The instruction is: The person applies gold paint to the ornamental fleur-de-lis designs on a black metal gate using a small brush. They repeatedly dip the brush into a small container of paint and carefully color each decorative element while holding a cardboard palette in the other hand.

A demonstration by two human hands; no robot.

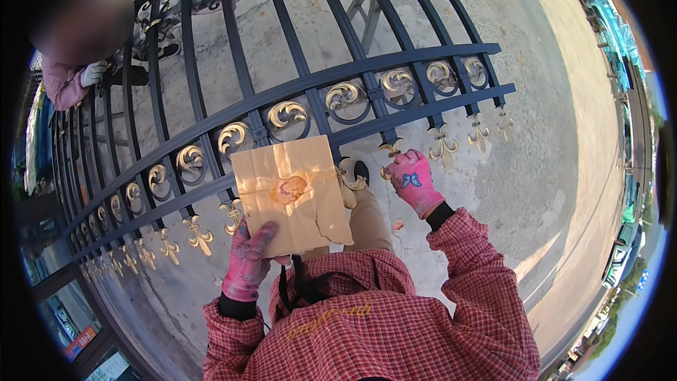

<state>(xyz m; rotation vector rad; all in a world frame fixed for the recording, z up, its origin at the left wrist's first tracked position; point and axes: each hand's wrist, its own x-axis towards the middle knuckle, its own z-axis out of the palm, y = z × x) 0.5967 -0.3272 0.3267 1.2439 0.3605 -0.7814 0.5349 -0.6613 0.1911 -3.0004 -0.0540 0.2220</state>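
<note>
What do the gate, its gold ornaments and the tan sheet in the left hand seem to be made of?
Gate: probably metal, painted dark, judging by its thin, even bars and rails.
Gold ornaments: likely metal scrolls and finials with glossy gold paint, given their sheen.
Tan sheet: looks like cardboard or stiff paper, matte, creased and torn at the edge, with a gold smear mid-sheet. The left hand grips its bottom edge.

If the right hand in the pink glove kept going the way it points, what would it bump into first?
The right hand points up and to the left at a gold fleur-de-lis ornament on the dark metal gate. Its fingertips look already at that ornament, so it would likely meet it first, though depth is hard to judge.
</note>
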